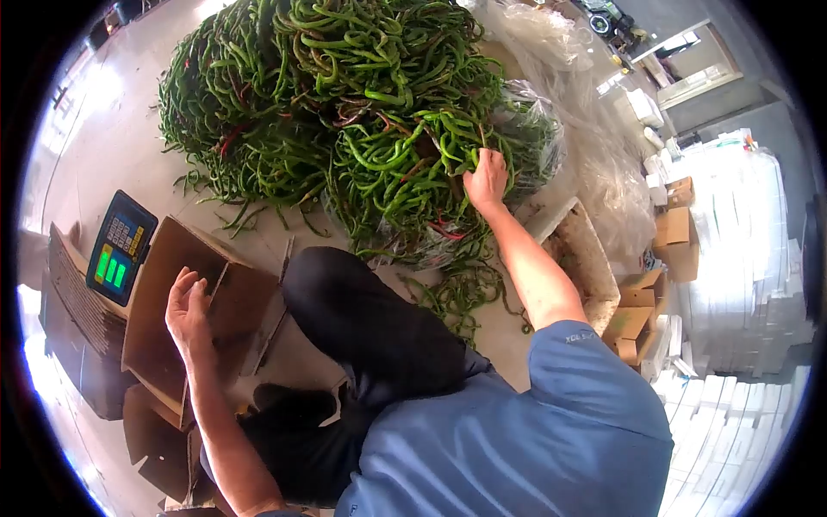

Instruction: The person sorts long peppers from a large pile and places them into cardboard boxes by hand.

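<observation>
A large heap of long green peppers (379, 155), with a few red ones among them, lies on the floor in front of me. At the heap's right side, my right hand (487, 179) has its fingers closed on green peppers. My left hand (189, 314) is raised over an open cardboard box (239, 306), its fingers apart and nothing in them. Just left of that box is a scale display (122, 247) with lit green digits. Clear plastic (538, 129) lies against the heap's right edge.
Flattened cardboard (82, 293) stands at the left. A dirty white foam box (588, 258) is beside my right forearm. Farther right are small cardboard boxes (633, 323) and stacked white boxes (732, 250). Loose peppers (461, 302) lie near my knee.
</observation>
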`<control>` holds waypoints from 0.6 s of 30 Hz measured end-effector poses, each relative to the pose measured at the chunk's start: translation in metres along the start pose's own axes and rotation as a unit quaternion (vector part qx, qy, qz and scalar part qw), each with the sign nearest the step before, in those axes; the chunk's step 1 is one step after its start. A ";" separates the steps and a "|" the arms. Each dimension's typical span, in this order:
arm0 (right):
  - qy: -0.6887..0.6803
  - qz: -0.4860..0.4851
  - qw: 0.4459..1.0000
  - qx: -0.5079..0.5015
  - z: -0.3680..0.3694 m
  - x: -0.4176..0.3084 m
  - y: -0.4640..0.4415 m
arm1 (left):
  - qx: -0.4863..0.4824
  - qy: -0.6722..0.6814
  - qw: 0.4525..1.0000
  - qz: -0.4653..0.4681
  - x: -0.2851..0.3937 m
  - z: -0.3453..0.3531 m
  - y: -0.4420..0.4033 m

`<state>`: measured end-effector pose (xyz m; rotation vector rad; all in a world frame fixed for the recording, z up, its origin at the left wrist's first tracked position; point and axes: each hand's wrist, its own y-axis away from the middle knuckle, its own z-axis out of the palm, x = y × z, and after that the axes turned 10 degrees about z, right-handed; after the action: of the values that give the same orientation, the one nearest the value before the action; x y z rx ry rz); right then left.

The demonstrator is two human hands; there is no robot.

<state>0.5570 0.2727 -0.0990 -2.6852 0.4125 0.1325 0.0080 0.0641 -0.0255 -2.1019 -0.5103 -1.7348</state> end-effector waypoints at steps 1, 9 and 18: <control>-0.016 -0.004 1.000 -0.015 0.005 0.004 -0.002 | 0.000 -0.006 1.000 0.005 0.003 -0.001 0.000; -0.203 -0.027 0.979 0.015 -0.030 0.029 -0.037 | 0.004 -0.014 1.000 0.017 0.010 -0.015 0.006; -0.220 -0.075 0.971 -0.050 -0.059 0.021 -0.074 | -0.023 -0.011 1.000 -0.005 0.009 -0.009 0.005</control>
<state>0.6014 0.3064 -0.0198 -2.6644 0.0642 0.7020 0.0044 0.0559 -0.0149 -2.1559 -0.4914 -1.7472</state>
